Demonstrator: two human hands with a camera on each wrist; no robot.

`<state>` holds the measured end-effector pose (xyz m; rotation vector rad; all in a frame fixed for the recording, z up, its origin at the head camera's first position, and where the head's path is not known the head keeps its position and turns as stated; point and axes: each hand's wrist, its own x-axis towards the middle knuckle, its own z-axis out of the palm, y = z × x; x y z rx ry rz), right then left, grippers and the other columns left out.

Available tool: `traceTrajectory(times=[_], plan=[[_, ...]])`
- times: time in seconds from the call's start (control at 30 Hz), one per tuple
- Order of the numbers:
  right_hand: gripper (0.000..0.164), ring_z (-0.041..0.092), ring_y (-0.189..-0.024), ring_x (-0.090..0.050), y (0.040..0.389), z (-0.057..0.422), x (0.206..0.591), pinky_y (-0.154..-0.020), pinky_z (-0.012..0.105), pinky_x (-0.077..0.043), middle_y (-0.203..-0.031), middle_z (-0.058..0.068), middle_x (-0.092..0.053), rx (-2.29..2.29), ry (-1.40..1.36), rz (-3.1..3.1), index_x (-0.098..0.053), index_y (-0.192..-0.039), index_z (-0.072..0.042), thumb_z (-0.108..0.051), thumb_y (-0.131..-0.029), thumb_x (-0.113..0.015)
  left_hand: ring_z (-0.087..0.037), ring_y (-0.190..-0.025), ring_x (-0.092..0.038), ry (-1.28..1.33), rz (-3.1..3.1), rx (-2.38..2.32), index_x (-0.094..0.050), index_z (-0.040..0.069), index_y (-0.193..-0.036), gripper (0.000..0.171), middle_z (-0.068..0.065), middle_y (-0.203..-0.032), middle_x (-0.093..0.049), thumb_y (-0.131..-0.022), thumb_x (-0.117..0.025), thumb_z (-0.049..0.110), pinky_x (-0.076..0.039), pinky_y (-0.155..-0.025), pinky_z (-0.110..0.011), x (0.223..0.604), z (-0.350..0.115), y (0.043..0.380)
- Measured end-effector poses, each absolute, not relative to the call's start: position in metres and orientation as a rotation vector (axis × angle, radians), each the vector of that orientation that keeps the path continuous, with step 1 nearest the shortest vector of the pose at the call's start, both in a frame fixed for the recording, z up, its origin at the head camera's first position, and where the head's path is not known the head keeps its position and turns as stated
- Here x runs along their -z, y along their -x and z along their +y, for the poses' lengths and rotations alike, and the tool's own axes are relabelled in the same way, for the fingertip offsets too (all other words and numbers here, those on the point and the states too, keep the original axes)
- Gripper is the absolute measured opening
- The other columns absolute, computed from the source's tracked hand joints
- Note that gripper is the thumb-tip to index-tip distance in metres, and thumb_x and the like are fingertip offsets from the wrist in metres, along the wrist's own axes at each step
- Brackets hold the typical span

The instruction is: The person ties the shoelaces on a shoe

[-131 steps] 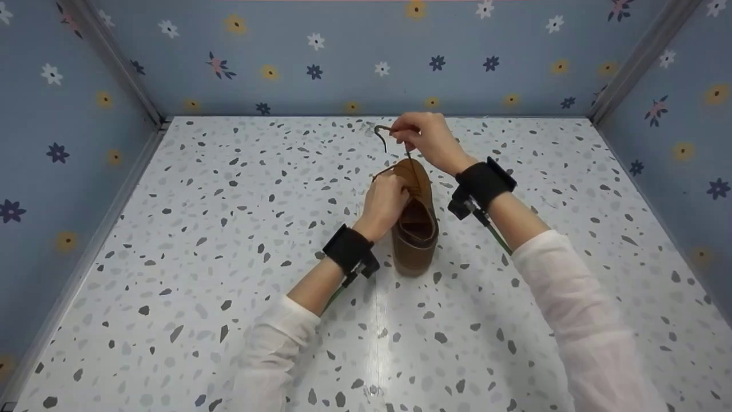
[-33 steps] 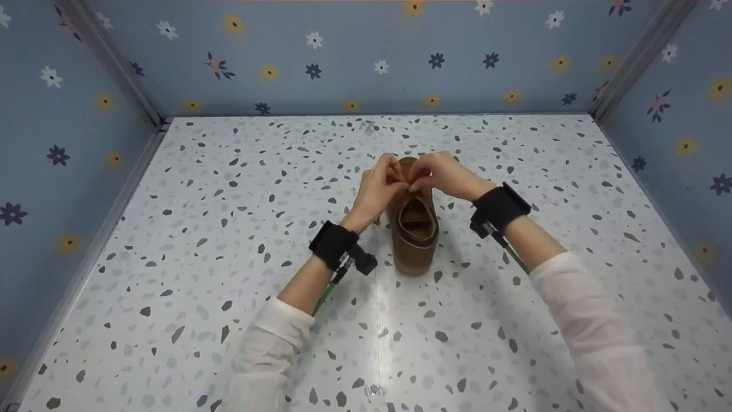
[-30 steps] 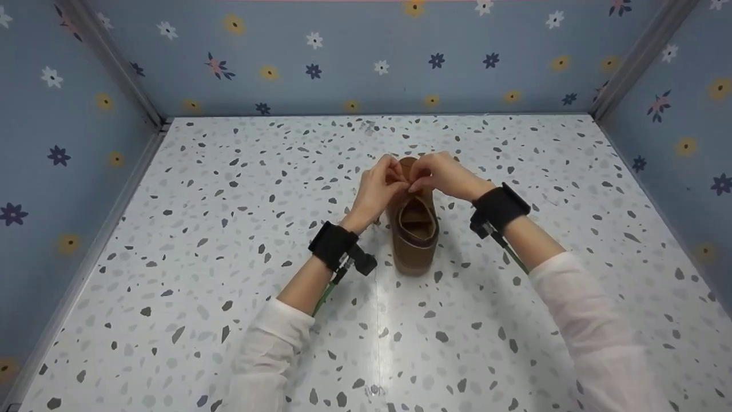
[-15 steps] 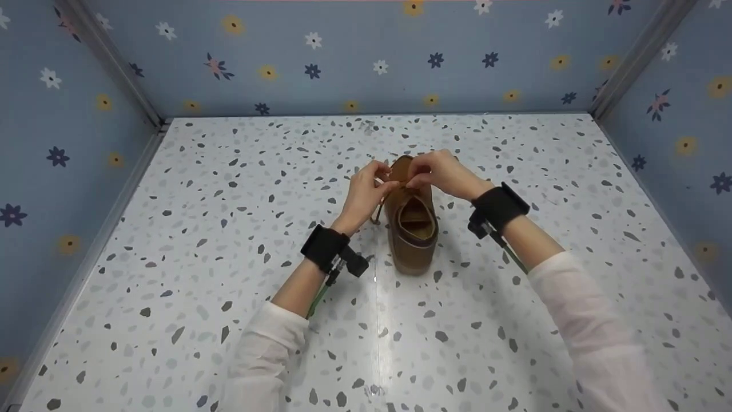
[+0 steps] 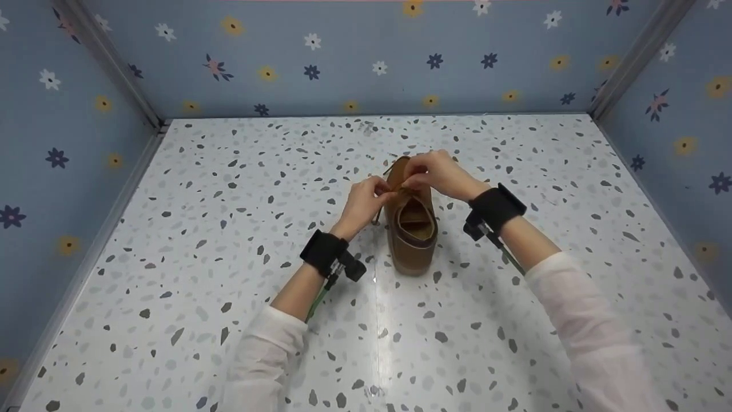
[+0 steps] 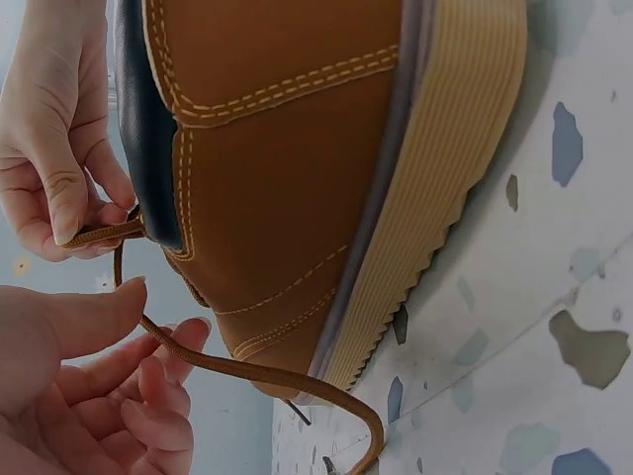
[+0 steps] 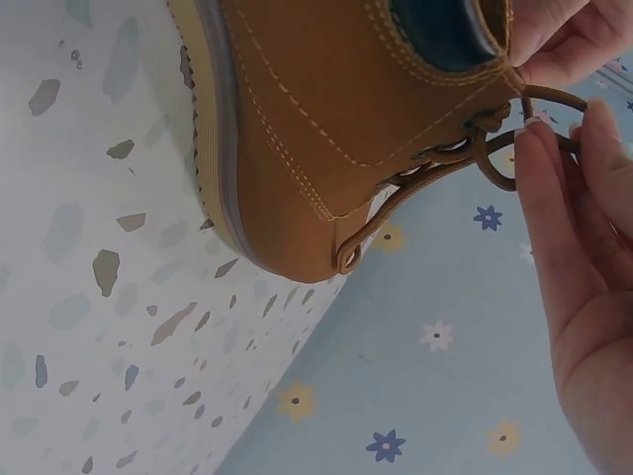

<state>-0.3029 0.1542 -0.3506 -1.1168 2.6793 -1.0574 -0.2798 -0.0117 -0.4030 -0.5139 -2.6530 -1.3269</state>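
Note:
A brown lace-up shoe with a dark collar and a pale ridged sole stands on the speckled surface, toe pointing away. Over its left side, my left hand pinches one end of the brown shoelace between thumb and fingers; that end curves down beside the sole. My right hand, above the front of the shoe, pinches a loop of lace close to the eyelets. In the right wrist view the lace crosses at the top of the lacing. Fingers cover part of it in the head view.
The white speckled tabletop runs to a blue flowered panel at the back. Similar panels stand left and right. Each wrist carries a black strap with a small camera and a green cable.
Earlier the right hand pulled the lace up beyond the toe; it has come down near the eyelets. Both hands met over the shoe, then the left hand drew left and toward me.

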Motion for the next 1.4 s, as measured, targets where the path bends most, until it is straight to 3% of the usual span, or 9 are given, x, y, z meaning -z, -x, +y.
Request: traceTrajectory(times=[0.2,0.53,1.03,1.4], plan=[[0.007,0.009,-0.054,-0.046,0.303,0.153,0.349,-0.047,0.021,-0.036,-0.063,-0.003,-0.051,1.061,1.114,2.693,-0.054,-0.068,-0.013,-0.019,-0.064,-0.053,-0.005,-0.053,-0.044,0.51,-2.659,1.335,-0.056,0.009,-0.071,0.009,0.004,-0.062,-0.051,-0.067,-0.052,0.015,-0.034,-0.046,-0.018,0.4,-0.012,0.281],[0.009,0.009,-0.056,-0.047,0.304,0.153,0.35,-0.048,0.021,-0.036,-0.065,-0.002,-0.051,1.074,1.083,2.667,-0.054,-0.069,-0.013,-0.021,-0.064,-0.053,-0.002,-0.05,-0.042,0.478,-2.614,1.199,-0.059,0.014,-0.069,0.007,0.008,-0.06,-0.051,-0.067,-0.052,0.016,-0.032,-0.045,-0.016,0.392,-0.01,0.281],[0.008,0.014,-0.056,-0.047,0.295,0.151,0.34,-0.048,0.024,-0.036,-0.065,0.002,-0.052,1.089,1.035,2.673,-0.054,-0.07,-0.009,-0.015,-0.065,-0.053,-0.006,-0.047,-0.043,0.41,-2.679,1.036,-0.059,0.01,-0.06,0.009,0.007,-0.054,-0.048,-0.064,-0.051,0.012,-0.033,-0.043,-0.017,0.375,-0.007,0.274],[0.011,0.008,-0.057,-0.047,0.305,0.155,0.35,-0.049,0.021,-0.036,-0.066,-0.003,-0.051,1.055,1.038,2.691,-0.054,-0.071,-0.013,-0.022,-0.065,-0.052,-0.008,-0.034,-0.036,0.387,-2.738,1.008,-0.055,0.009,-0.047,0.016,0.004,-0.041,-0.043,-0.061,-0.048,0.007,-0.026,-0.031,-0.019,0.363,-0.003,0.262]])
